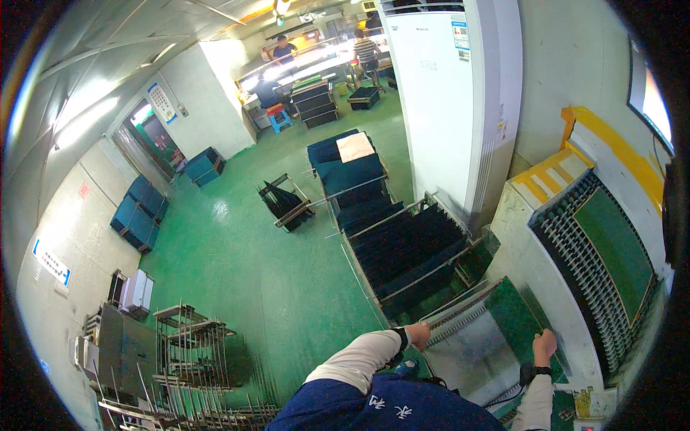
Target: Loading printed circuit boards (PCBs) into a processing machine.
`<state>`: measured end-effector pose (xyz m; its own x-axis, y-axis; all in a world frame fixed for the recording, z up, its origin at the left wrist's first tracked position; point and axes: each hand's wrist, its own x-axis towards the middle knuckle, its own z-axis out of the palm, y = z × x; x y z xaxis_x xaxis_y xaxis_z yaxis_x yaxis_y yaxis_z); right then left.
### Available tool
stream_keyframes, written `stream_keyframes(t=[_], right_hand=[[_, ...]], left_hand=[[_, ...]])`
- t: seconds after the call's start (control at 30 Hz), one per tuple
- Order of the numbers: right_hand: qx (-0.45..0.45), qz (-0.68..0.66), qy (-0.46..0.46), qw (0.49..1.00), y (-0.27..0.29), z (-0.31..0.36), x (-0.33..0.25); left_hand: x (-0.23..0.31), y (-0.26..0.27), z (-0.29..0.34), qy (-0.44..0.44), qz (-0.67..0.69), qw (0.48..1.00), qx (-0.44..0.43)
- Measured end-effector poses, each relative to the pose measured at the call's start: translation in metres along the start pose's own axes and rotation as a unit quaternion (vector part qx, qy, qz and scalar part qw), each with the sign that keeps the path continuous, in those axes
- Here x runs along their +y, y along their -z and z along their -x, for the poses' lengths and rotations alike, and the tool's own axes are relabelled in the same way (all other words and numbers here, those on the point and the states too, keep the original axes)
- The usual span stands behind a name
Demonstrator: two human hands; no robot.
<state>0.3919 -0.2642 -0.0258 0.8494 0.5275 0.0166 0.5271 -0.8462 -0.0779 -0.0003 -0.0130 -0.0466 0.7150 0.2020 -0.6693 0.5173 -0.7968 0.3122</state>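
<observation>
My left hand (pixel 418 335) is closed at the left edge of a low rack with spring-like coils (pixel 454 325) along its side; what its fingers grip is too small to tell. My right hand (pixel 544 348) is closed at the right edge of a thin dark green panel (pixel 512 316), with its fingers at the rim. Between my hands lies a flat grey sheet (pixel 467 365), beside the green panel. To the right, a machine's sloping roller bed (pixel 571 248) carries another green panel (pixel 617 251).
A cart of upright dark panels (pixel 410 248) stands ahead, with stacked dark panels (pixel 348 169) beyond it. A tall white cabinet air conditioner (pixel 449 108) rises behind the machine. Metal racks (pixel 190 345) stand at the lower left. People sit at a lit bench (pixel 309 68) far off.
</observation>
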Motion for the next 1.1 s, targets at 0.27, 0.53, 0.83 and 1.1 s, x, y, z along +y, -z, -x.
stream_keyframes(t=[0.27, 0.53, 0.83, 1.1], right_hand=[[0.004, 0.003, 0.011, 1.000, 0.001, 0.000, -0.002], [0.006, 0.002, 0.014, 1.000, -0.002, 0.003, 0.002], [0.030, 0.003, 0.020, 0.999, -0.004, 0.004, 0.003], [0.033, 0.005, 0.029, 0.999, -0.008, 0.003, 0.005]], left_hand=[[0.000, 0.007, 0.007, 0.004, 0.020, 0.999, -0.038], [0.007, 0.013, 0.013, 0.004, 0.010, 1.000, -0.008], [0.006, 0.013, 0.013, 0.017, 0.063, 0.998, 0.003], [0.009, 0.021, 0.022, 0.015, 0.092, 0.996, -0.008]])
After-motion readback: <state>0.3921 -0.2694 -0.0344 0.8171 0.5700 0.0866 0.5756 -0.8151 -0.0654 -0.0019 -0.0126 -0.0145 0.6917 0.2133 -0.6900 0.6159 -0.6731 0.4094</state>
